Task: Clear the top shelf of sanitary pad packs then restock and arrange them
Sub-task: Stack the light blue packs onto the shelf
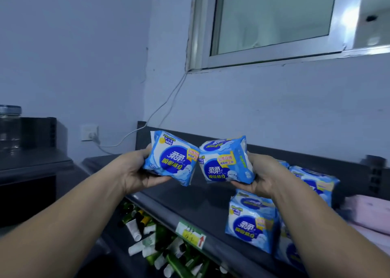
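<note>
My left hand (137, 172) grips a blue and white sanitary pad pack (172, 158) held above the dark top shelf (190, 201). My right hand (260, 176) grips a second pack (225, 161) of the same kind, and the two packs touch at their upper corners. Several more blue packs (252, 220) stand on the right part of the shelf, one near the front edge under my right forearm and others (314, 182) behind it. The left and middle of the shelf surface carry no packs.
A green and yellow price label (191, 234) sits on the shelf's front edge. Green and white tubes (147, 239) fill the lower shelf. Pink packs (371, 214) lie at the far right. A black counter with a glass jar (9, 127) stands left, with a window above.
</note>
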`<state>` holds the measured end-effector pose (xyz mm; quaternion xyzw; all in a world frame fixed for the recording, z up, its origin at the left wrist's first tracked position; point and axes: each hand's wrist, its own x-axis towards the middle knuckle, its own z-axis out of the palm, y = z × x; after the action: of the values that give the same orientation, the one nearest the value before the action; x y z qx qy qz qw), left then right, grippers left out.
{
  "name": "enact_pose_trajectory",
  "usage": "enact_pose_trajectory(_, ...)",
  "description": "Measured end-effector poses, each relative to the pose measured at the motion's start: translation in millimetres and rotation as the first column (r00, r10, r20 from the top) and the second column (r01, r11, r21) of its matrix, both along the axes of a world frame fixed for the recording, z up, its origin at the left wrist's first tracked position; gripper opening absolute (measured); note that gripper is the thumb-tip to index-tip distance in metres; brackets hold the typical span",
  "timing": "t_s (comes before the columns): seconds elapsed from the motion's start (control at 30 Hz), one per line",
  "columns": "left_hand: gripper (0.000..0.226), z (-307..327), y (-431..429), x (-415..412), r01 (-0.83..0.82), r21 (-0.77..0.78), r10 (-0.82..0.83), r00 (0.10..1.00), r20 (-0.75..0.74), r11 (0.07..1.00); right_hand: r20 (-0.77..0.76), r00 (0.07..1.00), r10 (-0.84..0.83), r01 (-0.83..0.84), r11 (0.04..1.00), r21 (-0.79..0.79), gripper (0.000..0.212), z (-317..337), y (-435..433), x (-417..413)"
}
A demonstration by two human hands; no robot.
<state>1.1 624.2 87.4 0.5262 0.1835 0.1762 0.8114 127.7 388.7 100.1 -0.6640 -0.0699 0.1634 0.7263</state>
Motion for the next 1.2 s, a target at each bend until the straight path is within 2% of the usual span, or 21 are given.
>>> enact_pose_trajectory(0.1,0.046,-1,-17,16,0.103,-0.043,-0.102,0.994,0.037,0.994,0.015,1.0,0.014,-0.014,1.0,-0.004,0.027,2,-23,5)
enact_pose_trajectory(0.2,0.061,-1,-36,30,0.209,-0.001,-0.208,0.973,0.098,0.978,0.0,0.997,0.076,-0.076,0.989,0.128,0.05,3,-44,10)
enact_pose_trajectory(0.27,0.058,-1,-50,38,0.248,0.037,-0.251,0.963,0.095,0.968,0.056,0.991,0.118,-0.124,0.984,0.13,0.062,3,-56,13)
enact_pose_trajectory(0.33,0.054,-1,-63,47,0.257,0.056,-0.261,0.964,0.057,0.965,0.136,0.978,0.155,-0.165,0.985,0.059,0.055,2,-65,13)
enact_pose_trajectory(0.43,0.045,-2,-80,61,0.261,0.093,-0.26,0.965,-0.024,0.961,0.241,0.964,0.111,-0.097,0.993,-0.068,0.031,-1,-76,12)
enact_pose_trajectory(0.5,0.037,-2,-86,68,0.258,0.089,-0.256,0.966,-0.038,0.962,0.265,0.962,0.064,-0.039,0.994,-0.097,0.039,-2,-82,14)
enact_pose_trajectory(0.57,0.042,-2,-90,73,0.272,0.081,-0.272,0.962,-0.022,0.959,0.26,0.966,0.005,0.019,0.996,-0.089,0.053,-2,-90,16)
enact_pose_trajectory(0.6,0.045,-1,-92,76,0.284,0.07,-0.285,0.959,-0.005,0.956,0.256,0.966,-0.021,0.043,0.996,-0.08,0.052,-2,-94,17)
enact_pose_trajectory(0.67,0.044,2,-96,83,0.302,0.046,-0.304,0.952,0.031,0.952,0.252,0.965,-0.07,0.081,0.996,-0.034,0.038,0,-105,19)
enact_pose_trajectory(0.77,0.027,11,-101,97,0.316,0.051,-0.319,0.946,0.06,0.947,0.252,0.954,-0.161,0.153,0.987,0.049,0.018,5,-120,19)
enact_pose_trajectory(0.93,0.029,14,-104,129,0.445,0.071,-0.449,0.892,0.056,0.893,0.21,0.951,-0.229,0.219,0.973,0.067,0.012,6,-138,17)
enact_pose_trajectory(1.07,0.024,1,-114,149,0.521,0.027,-0.521,0.848,0.096,0.853,0.199,0.947,-0.251,0.236,0.967,0.096,0.011,-3,-145,17)
enact_pose_trajectory(1.1,0.026,-6,-116,155,0.551,0.053,-0.554,0.827,0.101,0.833,0.208,0.95,-0.232,0.221,0.972,0.075,0.01,-7,-146,17)
enact_pose_trajectory(1.13,0.03,-15,-117,162,0.571,0.161,-0.586,0.808,0.063,0.805,0.218,0.954,-0.206,0.206,0.978,0.023,0.008,-11,-148,17)
enact_pose_trajectory(1.2,0.04,-35,-118,173,0.544,0.483,-0.571,0.814,-0.105,0.687,0.222,0.955,-0.198,0.234,0.961,-0.148,0.013,-23,-151,17)
